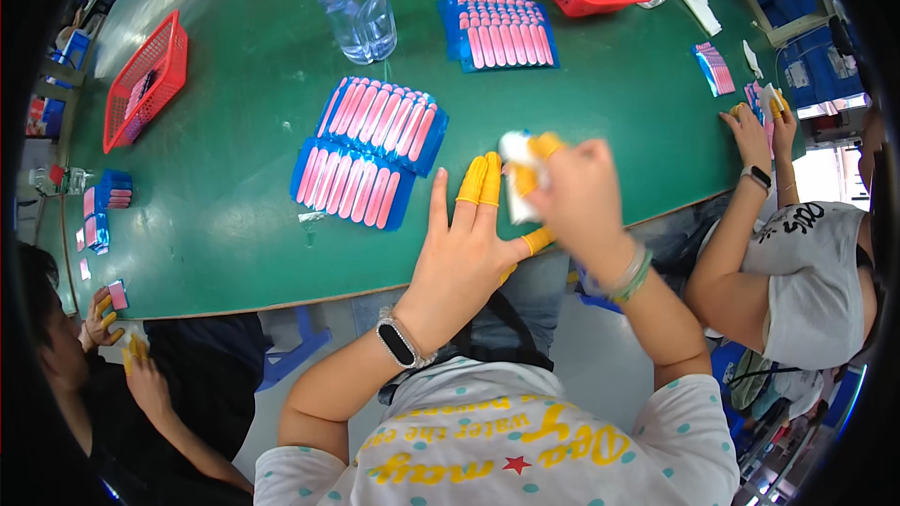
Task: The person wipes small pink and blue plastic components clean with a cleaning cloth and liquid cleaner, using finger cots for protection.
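The left hand (464, 248) is raised over the near edge of the green bench (234, 178), forearm entering from the lower left, a dark watch at the wrist. Its fingers are spread open and extended away from the body, with yellow finger cots on two fingertips and the thumb; nothing is gripped, though the thumb reaches toward the right hand. Left of it, two fanned rows of pink strips on blue cards (370, 150) lie flat on the bench, the strips' long axes running roughly away from the body. The right hand (577, 192) is held just beside the left, wrist bent, bracelets visible. It is closed around a small white packet (518, 178), blurred, held above the bench edge, long axis roughly upright; yellow-capped fingertips pinch its top.
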### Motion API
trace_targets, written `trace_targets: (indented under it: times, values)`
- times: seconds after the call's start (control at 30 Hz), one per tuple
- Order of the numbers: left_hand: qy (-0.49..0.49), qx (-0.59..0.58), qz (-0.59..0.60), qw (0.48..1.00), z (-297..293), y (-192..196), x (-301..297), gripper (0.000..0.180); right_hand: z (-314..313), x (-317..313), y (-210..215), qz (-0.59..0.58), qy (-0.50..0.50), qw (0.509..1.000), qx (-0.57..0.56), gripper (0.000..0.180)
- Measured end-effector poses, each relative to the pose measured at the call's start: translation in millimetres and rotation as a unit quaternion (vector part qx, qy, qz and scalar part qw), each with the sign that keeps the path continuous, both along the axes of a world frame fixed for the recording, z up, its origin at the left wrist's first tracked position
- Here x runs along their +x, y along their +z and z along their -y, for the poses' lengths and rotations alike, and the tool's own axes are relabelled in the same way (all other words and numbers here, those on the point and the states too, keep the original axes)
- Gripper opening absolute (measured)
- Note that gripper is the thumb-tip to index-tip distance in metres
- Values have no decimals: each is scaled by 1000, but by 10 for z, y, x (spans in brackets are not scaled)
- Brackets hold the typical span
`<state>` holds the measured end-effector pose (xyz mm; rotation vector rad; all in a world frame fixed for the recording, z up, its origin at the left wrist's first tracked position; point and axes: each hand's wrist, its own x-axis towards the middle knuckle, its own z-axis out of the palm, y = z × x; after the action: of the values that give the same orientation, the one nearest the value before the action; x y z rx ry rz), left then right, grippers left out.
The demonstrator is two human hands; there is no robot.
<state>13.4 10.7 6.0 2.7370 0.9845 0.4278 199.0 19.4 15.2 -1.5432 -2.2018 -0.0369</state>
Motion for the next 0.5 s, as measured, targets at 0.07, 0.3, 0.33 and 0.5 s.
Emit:
trace_targets:
  times: [0.07,0.3,0.33,0.5]
  values:
    - [4,7,9,1000,-4,-18,20,40,-163,208,64,-6,-136,990,-25,21]
    - [2,21,-24,999,2,-8,2,51,34,56,-7,8,-10,1000,15,18]
    - [3,15,-20,1000,8,12,-6,53,11,150,13,13,-42,999,20,19]
    - [12,-22,-21,999,4,45,6,84,-47,375,-37,11,-129,991,26,20]
